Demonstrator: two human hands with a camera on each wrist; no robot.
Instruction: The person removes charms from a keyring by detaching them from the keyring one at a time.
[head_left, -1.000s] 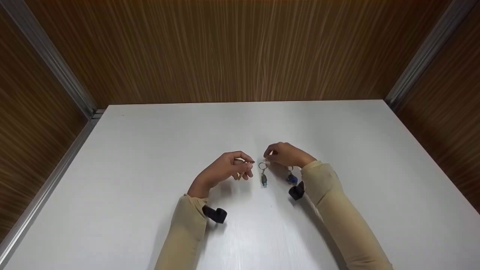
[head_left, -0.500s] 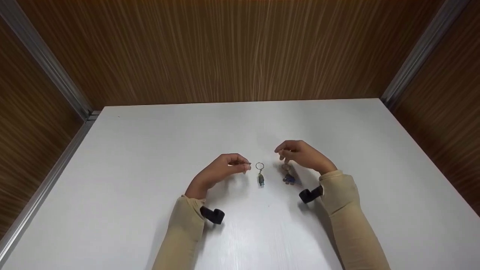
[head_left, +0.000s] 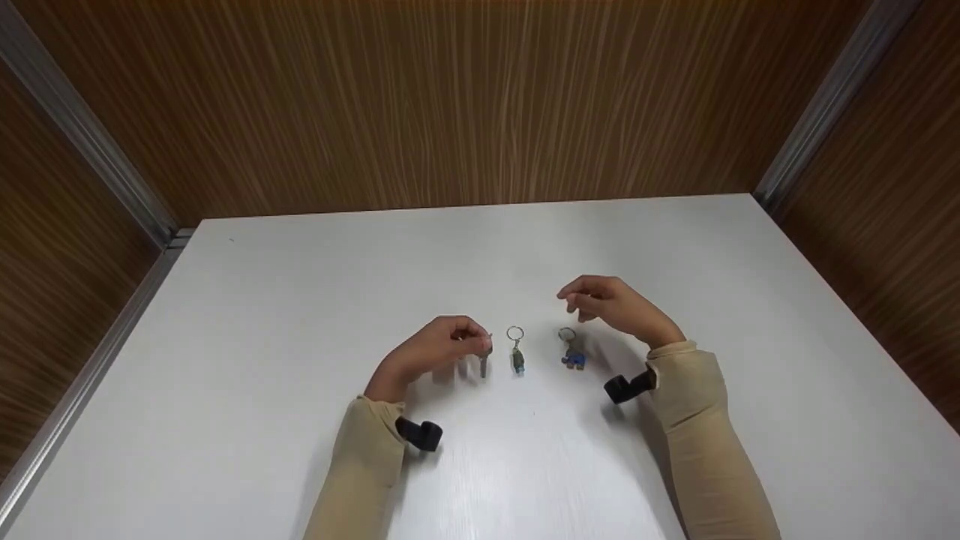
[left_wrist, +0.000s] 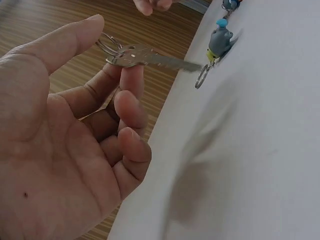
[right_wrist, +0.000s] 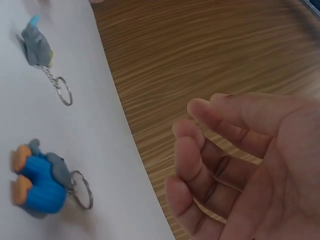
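Since a second ago, the right hand (head_left: 611,304) has let go of the blue keychain (head_left: 574,358) and risen clear of it, while the left hand (head_left: 439,352) has tipped its key (head_left: 484,364) downward. White table (head_left: 300,315) fills the space between wood-grain walls (head_left: 450,105). Both beige sleeves (head_left: 705,435) carry black wrist cameras (head_left: 628,386). Right fingers (right_wrist: 210,150) hang loosely curled, holding nothing. Left thumb and fingers (left_wrist: 130,95) pinch the key at its ring. Grey keychain (head_left: 517,354) lies on the table between the key and the blue keychain, apart from both.
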